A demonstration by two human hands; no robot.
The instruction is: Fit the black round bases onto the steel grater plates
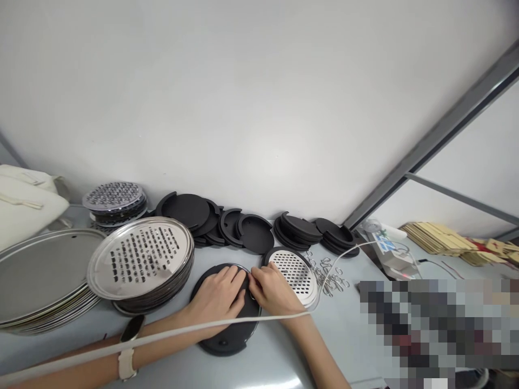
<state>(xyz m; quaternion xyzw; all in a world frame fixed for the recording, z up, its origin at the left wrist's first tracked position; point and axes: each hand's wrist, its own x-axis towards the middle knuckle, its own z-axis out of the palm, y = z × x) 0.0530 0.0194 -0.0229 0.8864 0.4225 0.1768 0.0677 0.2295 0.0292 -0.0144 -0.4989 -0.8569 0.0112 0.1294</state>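
A round black plastic holder [223, 346] with a raised rim lies on the table in front of me, a thin metal edge showing along its right side. Across its upper part rests my left hand [221, 294], fingers bent and gripping it. My right hand [271, 289] is closed in a pinch at the holder's upper right edge. A small metallic glint shows under its fingertips, but I cannot make out the piece. Just beyond that hand, a round perforated metal grater plate [298, 275] lies over another black holder. Small metal clips [330, 275] are scattered to its right.
Stacked metal grater discs [141, 254] and plain metal discs [36, 275] stand at left. Along the wall are several black holders [255, 233]. A white cable [182, 329] crosses in front of my arms towards a white device [391, 254]. Wooden pieces [438, 237] lie far right.
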